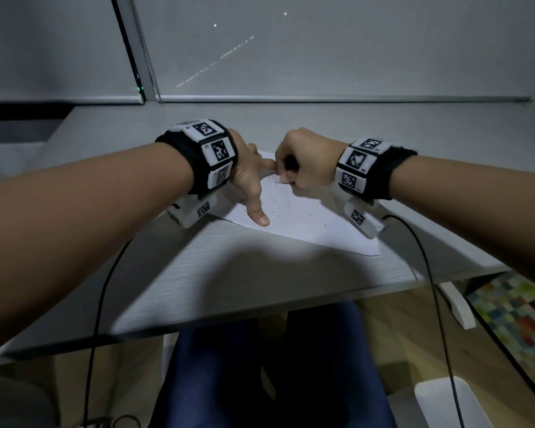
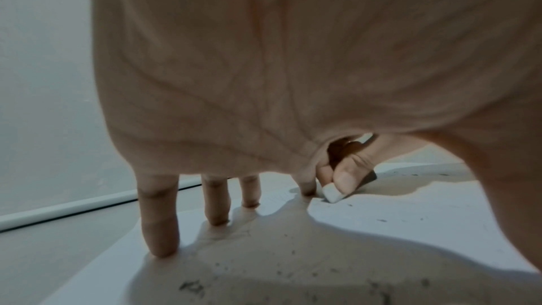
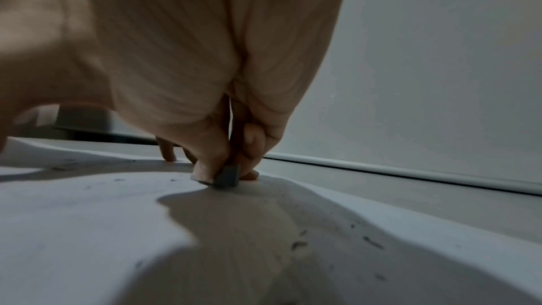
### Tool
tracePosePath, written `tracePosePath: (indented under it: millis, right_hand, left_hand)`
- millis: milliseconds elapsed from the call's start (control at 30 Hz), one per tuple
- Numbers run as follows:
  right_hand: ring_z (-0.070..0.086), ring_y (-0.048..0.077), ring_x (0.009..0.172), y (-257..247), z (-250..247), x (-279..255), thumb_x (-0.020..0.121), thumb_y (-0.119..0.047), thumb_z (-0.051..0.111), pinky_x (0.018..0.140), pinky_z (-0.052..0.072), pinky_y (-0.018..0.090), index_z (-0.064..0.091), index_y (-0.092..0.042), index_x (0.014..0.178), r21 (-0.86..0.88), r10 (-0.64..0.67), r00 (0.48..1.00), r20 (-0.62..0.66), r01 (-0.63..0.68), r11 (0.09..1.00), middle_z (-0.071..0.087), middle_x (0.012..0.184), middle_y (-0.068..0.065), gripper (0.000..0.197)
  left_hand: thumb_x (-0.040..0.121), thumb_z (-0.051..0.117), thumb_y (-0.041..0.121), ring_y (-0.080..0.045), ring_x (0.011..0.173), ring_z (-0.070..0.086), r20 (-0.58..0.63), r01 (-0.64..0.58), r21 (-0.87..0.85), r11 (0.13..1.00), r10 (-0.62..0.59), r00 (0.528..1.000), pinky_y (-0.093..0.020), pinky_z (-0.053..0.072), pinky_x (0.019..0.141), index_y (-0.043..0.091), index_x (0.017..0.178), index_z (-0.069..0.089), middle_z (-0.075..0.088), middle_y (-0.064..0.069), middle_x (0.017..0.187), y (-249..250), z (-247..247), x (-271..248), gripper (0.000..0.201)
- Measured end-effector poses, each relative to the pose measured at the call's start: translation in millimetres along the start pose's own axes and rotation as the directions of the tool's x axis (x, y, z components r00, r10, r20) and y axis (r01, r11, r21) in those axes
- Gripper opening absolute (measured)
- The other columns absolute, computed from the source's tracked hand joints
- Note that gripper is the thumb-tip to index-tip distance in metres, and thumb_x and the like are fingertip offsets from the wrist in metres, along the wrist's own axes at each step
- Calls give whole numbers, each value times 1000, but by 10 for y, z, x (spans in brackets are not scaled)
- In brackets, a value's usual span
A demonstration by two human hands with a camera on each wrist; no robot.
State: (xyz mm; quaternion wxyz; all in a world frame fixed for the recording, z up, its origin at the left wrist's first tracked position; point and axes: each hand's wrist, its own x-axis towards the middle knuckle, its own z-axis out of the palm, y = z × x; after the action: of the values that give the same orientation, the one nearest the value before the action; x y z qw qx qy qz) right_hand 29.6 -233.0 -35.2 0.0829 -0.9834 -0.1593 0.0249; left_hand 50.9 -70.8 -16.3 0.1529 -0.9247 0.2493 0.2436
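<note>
A white sheet of paper (image 1: 303, 217) lies on the grey desk, speckled with dark rubbings and faint pencil marks. My left hand (image 1: 250, 183) is spread flat on it, fingertips (image 2: 160, 240) and thumb pressing the sheet down. My right hand (image 1: 300, 162) is curled just right of the left index finger and pinches a small white eraser (image 1: 281, 179) between thumb and fingers, its lower end touching the paper (image 2: 381, 212). The eraser (image 2: 333, 193) shows beside my thumbnail in the left wrist view, and the eraser (image 3: 227, 175) looks grey in shadow on the paper (image 3: 88, 217) in the right wrist view.
The grey desk (image 1: 198, 273) runs to a window with a lowered blind (image 1: 322, 50) at the back. Black cables (image 1: 426, 273) hang from both wrist units over the desk's front edge. Below are my blue-trousered legs (image 1: 260, 366), a white bin (image 1: 445, 400) and a multicoloured mat (image 1: 519, 316).
</note>
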Motion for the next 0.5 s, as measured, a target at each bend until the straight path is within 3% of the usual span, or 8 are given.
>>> tracePosePath:
  millis: [100, 200, 267, 400, 500]
  right_hand:
    - [67, 21, 69, -17, 51, -21, 86, -12, 74, 65, 54, 29, 73, -16, 80, 0, -3, 1000, -15, 3, 1000, 70, 72, -3, 7]
    - [66, 14, 66, -33, 90, -214, 85, -12, 74, 63, 53, 25, 72, -14, 82, 23, -46, 998, 31, 46, 999, 70, 71, -7, 4]
    - [67, 10, 69, -41, 67, -323, 88, -17, 77, 67, 54, 23, 74, -15, 86, 43, -79, 995, 65, 77, 996, 72, 74, -8, 4]
    - [66, 8, 68, 26, 19, -199, 89, -21, 78, 68, 52, 26, 75, -17, 80, 59, -54, 998, -20, 55, 997, 74, 76, -3, 10]
    - [67, 20, 71, 55, 49, -104, 86, -18, 76, 73, 60, 37, 70, -20, 75, 57, -2, 999, -52, 5, 998, 72, 75, -1, 13]
  left_hand:
    - [54, 84, 78, -36, 156, 19, 13, 2, 6, 1000, -2, 1000, -56, 33, 114, 54, 162, 0, 13, -5, 169, 20, -13, -17, 139]
    - [24, 78, 89, -39, 152, 24, 47, -23, 33, 999, 22, 999, -59, 38, 111, 59, 159, 2, 17, -6, 166, 44, -36, -45, 158]
    - [14, 76, 90, -40, 150, 27, 52, -33, 22, 999, 32, 998, -57, 42, 105, 64, 156, 3, 20, -7, 162, 47, -42, -15, 162]
    - [38, 83, 85, -39, 149, 29, 20, -18, 38, 999, 17, 1000, -57, 42, 106, 59, 159, 0, 24, -9, 160, 53, -42, 15, 149]
    - [50, 84, 81, -39, 147, 31, 16, -16, 52, 999, 15, 1000, -56, 41, 103, 52, 161, 3, 27, -9, 157, 44, -24, 58, 141]
